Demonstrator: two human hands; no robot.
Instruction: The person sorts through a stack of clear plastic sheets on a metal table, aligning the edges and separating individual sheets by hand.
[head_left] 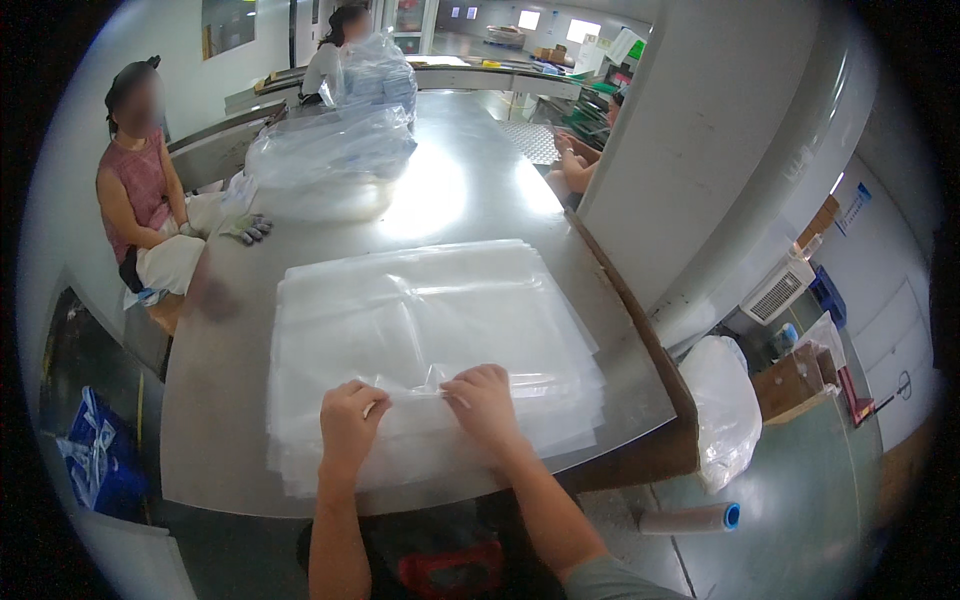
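A stack of clear plastic sheets (400, 310) lies flat on a metal table (215, 430) in front of me, its edges fanned unevenly at the sides and front. My left hand (350, 412) pinches the film of the top sheet between thumb and fingers. A short way to its right, my right hand (480, 400) pinches the same sheet. Between the two hands the film is puckered, with creases running up the sheet. Whether these are single sheets or flat bags, I cannot tell.
Beyond the stack sits a heap of bulky clear plastic bags (330, 150). A grey work glove (250, 228) lies by a seated person (140, 180) on the left. A wide pillar (720, 130) stands right of the table. A film roll (690, 518) is on the floor.
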